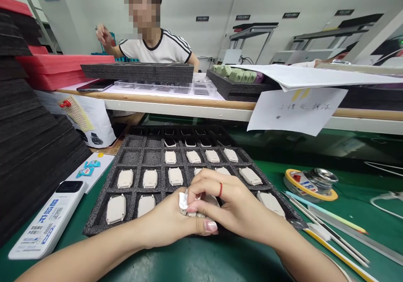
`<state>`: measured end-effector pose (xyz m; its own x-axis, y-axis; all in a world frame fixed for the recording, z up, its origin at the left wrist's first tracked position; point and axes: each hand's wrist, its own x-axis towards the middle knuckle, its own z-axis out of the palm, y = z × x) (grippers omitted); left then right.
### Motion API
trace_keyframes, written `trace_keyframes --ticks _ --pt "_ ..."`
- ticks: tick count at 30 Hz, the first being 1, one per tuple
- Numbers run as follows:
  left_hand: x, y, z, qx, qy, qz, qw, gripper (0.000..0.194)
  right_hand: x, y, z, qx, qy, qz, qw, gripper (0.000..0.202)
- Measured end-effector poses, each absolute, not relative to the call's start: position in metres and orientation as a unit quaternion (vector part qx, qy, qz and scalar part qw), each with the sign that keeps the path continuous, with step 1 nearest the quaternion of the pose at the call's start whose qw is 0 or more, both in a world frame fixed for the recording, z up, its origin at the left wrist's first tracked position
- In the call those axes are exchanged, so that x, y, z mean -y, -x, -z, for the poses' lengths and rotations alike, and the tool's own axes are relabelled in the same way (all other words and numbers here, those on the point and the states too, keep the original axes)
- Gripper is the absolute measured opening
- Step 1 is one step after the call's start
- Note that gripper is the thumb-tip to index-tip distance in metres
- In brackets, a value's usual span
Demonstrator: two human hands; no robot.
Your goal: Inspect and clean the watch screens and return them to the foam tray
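Observation:
Above the near edge of the black foam tray [103, 206], my left hand [170, 214] is closed round a pale watch case [201, 210], mostly hidden by fingers. My right hand [226, 198], with a red band on one finger, is bent over it. Its thumb and fingertips pinch a small white wipe-like piece [183, 201] against the case; its exact kind is unclear. Around my hands, cream watch cases lie in the tray's compartments, such as one at the near left [116, 209] and one at the near right [270, 204].
A white box [47, 221] lies left of the tray, beside tall black foam stacks [34, 147]. At right are a tape roll [310, 185], a metal-topped container and several thin sticks. A shelf [189, 107] crosses behind the tray; a person [157, 46] sits beyond it.

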<state>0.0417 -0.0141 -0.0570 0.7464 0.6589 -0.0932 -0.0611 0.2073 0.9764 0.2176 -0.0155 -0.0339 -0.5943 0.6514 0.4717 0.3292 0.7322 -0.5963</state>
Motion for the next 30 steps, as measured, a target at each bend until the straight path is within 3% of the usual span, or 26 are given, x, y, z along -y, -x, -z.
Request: trace_keyframes --ticks 5,12,18,23,30 --pt "0.014 -0.043 0.053 -0.279 -0.602 -0.25 0.705 0.022 0.019 -0.215 0.029 0.882 0.265 -0.199 0.335 0.007" --pt "0.016 -0.043 0.057 -0.305 -0.564 -0.246 0.727 0.039 0.009 -0.22 0.031 0.843 0.325 -0.218 0.37 0.007" --pt "0.014 -0.043 0.052 -0.271 -0.614 -0.25 0.698 0.021 0.016 -0.216 0.028 0.878 0.264 -0.205 0.341 0.007" --pt "0.015 -0.043 0.057 -0.297 -0.568 -0.242 0.728 0.041 0.011 -0.222 0.03 0.863 0.301 -0.18 0.364 0.01" --pt "0.014 -0.043 0.049 -0.296 -0.587 -0.237 0.715 0.024 0.018 -0.216 0.025 0.899 0.273 -0.119 0.32 0.013"
